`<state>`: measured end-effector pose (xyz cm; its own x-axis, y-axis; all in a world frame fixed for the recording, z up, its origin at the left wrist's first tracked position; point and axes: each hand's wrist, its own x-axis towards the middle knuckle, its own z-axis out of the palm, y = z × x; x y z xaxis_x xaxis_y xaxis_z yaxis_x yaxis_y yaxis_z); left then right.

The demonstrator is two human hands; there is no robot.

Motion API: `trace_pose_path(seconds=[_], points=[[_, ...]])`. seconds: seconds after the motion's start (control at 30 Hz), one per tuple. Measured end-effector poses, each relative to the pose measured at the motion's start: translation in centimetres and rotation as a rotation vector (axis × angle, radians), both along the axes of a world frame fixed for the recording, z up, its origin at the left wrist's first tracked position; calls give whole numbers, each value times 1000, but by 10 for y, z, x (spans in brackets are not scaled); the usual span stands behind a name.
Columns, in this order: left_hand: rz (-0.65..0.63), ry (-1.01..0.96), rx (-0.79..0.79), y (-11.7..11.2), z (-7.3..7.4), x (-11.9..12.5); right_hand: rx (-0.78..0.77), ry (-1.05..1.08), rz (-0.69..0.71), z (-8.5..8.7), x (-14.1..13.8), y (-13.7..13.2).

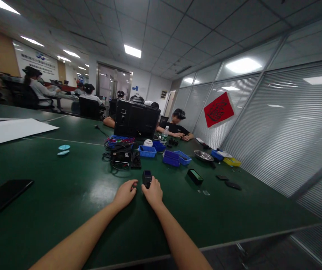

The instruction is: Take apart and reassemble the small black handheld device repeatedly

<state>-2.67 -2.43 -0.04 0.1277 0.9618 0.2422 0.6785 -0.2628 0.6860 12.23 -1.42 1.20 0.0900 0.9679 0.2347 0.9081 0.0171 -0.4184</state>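
Note:
A small black device with a blue screen (146,177) stands on the green table (65,195), and my right hand (153,192) is wrapped round its lower end. My left hand (125,193) rests just to its left with the fingers curled against the tabletop; whether they touch the device or hold anything is unclear. Both forearms reach in from the bottom edge.
Beyond the hands lie a cable tangle with black gear (121,156), blue bins (147,150), a black case (137,119), a metal bowl (203,155) and a black box (194,176). A phone (0,197) lies left. People sit across the table and behind.

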Motion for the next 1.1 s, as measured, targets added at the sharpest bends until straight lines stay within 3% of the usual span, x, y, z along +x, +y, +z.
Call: trace_pose_path(seconds=[0.2,0.57,0.67,0.73,0.83,0.9,0.93,1.0,1.1], points=[[-36,10,17,-1,-1,0,-45,-6,-16,2,4,7],[-68,26,-22,-5,7,1,-87,66,-264,13,65,34],[-72,30,-24,-4,7,0,-27,114,-356,21,79,34],[-75,32,-25,-4,7,0,107,190,-402,27,86,31],[-75,28,-32,-3,6,0,324,553,-330,33,86,26],[-65,12,-41,-3,5,0,322,982,-175,33,77,23],[-59,-1,-44,-3,4,1,282,1205,-106,32,70,21],[-50,-31,-40,-3,3,1,49,1571,28,27,55,19],[-53,-66,-1,-3,3,2,-299,1800,35,20,34,17]])
